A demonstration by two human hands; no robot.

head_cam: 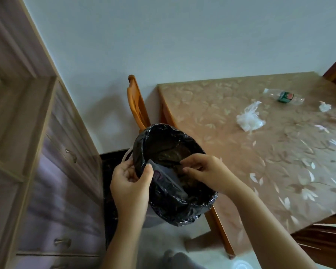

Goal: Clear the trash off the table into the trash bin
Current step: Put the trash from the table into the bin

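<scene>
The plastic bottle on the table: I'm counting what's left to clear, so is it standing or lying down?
Lying down. The plastic bottle rests on its side on the table, far from both hands.

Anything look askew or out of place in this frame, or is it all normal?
The trash bin looks tilted rather than upright, both hands at its black liner: left hand pinching the rim, right hand reaching inside. On the table, a crushed bottle, plastic bag and tissue wads lie scattered.

Bare forearms, no sleeves, rings
</scene>
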